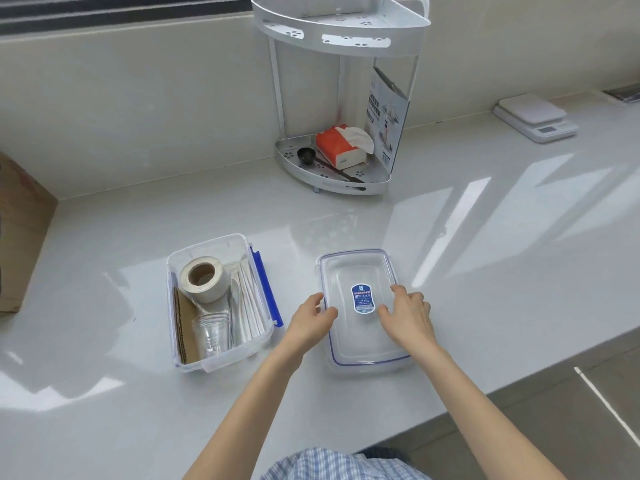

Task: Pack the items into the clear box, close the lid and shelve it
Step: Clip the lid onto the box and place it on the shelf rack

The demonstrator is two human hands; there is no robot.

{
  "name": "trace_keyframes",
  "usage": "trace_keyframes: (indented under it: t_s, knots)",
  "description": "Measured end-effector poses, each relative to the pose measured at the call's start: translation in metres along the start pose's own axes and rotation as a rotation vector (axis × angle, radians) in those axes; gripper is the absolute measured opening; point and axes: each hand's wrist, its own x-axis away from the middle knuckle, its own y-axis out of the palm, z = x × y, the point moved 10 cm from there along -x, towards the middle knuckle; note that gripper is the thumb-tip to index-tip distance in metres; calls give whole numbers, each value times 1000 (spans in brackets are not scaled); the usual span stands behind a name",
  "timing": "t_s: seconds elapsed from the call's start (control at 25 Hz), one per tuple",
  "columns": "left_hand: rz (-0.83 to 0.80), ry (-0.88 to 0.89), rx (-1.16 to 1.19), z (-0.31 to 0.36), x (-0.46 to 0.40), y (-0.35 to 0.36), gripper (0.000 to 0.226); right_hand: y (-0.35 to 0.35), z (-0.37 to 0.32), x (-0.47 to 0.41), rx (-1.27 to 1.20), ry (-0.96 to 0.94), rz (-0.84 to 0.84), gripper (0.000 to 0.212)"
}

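The clear box (173,299) stands open on the white counter, left of centre. Inside it lie a roll of tape (202,278), clear plastic cups (209,332), a strip of brown cardboard (185,323) and several white wrapped sticks (247,299). A blue clip (265,289) runs along its right side. The clear lid (360,337) with a blue label (362,297) lies flat to the right. My left hand (311,322) touches the lid's left edge, thumb on top. My right hand (407,315) rests on the lid, fingers spread.
A white two-tier corner shelf (332,36) stands at the back, its lower tier holding an orange tissue pack (341,147), a black scoop and a leaflet. A white kitchen scale (535,117) sits far right. A cardboard box (20,233) is at the left edge.
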Motion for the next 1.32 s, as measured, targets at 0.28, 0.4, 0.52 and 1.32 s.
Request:
trace_keyframes:
  t_s: [0.28,0.4,0.52,1.32]
  knots:
    - [189,124,174,27,16,-62,46,-23,-62,2,-141,-168,102,49]
    - [334,205,218,33,29,-102,41,-20,-97,8,-196,-262,106,49]
    - [448,224,247,19,44,-139,38,-7,-134,18,-227,-360,77,46]
    - [570,70,328,-81,62,-204,44,87,-205,49,-149,-549,-138,46]
